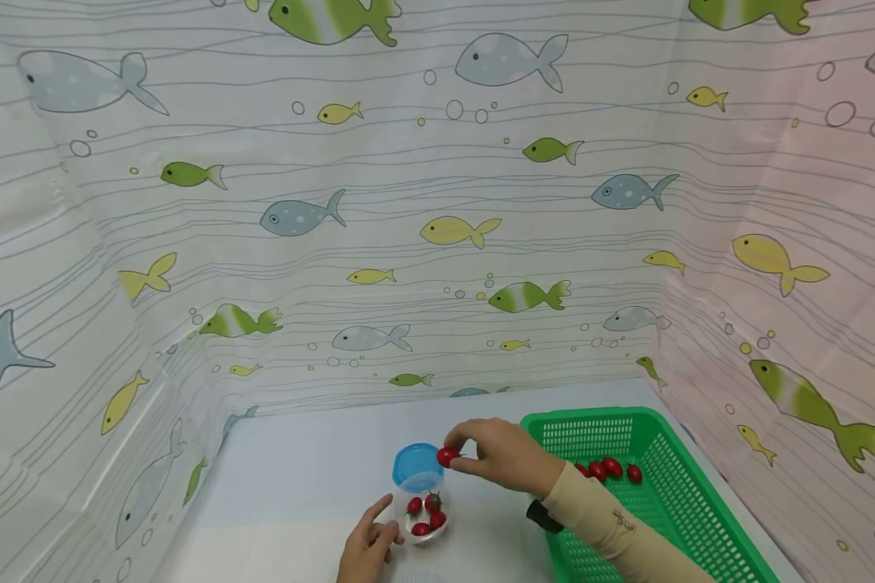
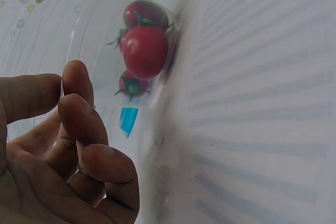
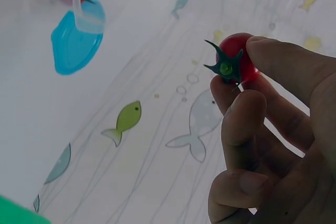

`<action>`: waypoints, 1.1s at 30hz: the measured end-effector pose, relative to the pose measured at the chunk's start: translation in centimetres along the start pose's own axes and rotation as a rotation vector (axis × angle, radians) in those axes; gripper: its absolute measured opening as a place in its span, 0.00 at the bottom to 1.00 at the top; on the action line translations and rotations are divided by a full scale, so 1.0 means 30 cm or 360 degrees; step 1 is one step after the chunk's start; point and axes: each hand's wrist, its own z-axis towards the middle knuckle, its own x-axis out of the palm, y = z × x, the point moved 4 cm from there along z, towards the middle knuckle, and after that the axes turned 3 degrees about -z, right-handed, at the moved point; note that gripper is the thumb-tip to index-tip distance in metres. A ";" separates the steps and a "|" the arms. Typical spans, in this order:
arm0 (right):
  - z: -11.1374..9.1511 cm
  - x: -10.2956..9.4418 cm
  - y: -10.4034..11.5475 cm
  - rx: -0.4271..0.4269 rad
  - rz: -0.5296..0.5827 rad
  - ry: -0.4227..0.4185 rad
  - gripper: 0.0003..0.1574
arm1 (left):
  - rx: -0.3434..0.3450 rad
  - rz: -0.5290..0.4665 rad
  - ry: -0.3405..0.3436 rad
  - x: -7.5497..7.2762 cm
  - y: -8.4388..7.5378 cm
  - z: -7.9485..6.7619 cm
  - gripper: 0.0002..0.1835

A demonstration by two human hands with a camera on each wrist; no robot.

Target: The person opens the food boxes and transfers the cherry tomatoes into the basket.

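A cherry tomato (image 3: 239,56) with a green calyx is pinched between the thumb and fingers of my right hand (image 1: 501,455), raised just right of a clear plastic tub (image 1: 401,526). Several more tomatoes (image 1: 420,529) lie inside the tub. Beside the tub's left wall is my left hand (image 1: 370,541), its fingers loosely bent and holding nothing. In the left wrist view, tomatoes (image 2: 146,51) show through the tub's wall, with the left fingertips near the rim.
Behind the tub lies a blue lid (image 1: 417,463) on the white table (image 1: 284,478). A green plastic basket (image 1: 671,518) with several tomatoes (image 1: 612,467) stands at the right, partly under the right forearm. Fish-patterned sheeting (image 1: 437,308) surrounds the table.
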 end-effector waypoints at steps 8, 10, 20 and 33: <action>-0.045 -0.073 -0.050 0.0048 -0.0035 -0.0083 0.13 | -0.0004 -0.0009 0.0001 0.001 -0.003 0.001 0.31; -0.057 -0.089 -0.061 0.0054 -0.0041 -0.0101 0.13 | -0.0004 -0.0005 0.0001 0.001 -0.002 0.002 0.31; -0.135 -0.165 -0.136 0.0109 -0.0008 -0.0201 0.12 | -0.0018 0.0009 -0.0010 0.003 -0.002 0.002 0.31; -0.282 -0.204 -0.241 0.0206 0.0015 -0.0198 0.13 | -0.0028 0.0037 -0.0036 0.011 -0.011 -0.001 0.30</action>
